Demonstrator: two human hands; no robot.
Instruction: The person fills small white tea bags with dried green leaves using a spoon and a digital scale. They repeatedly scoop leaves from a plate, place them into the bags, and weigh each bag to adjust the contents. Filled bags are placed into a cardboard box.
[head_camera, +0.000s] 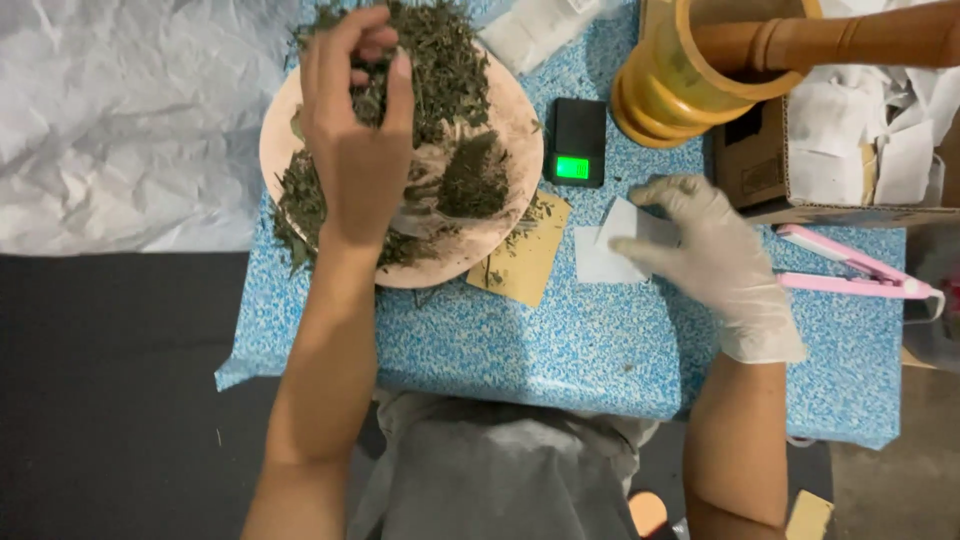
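Note:
My bare left hand (352, 130) hovers over a round wooden plate (512, 120) heaped with dried green herb (440, 60), its fingers pinched on a clump of the leaves. My right hand (715, 255), in a white glove, rests on the blue speckled table cover and grips a small white paper sachet (605, 250). A brown paper square (525, 255) with herb crumbs lies between the plate and the sachet.
A small black pocket scale (577, 142) with a green lit display sits behind the sachet. A wooden mortar (670, 85) with a pestle (850, 42) stands at the back right, beside a cardboard box (760, 165) of white sachets. A pink heat sealer (850, 272) lies right.

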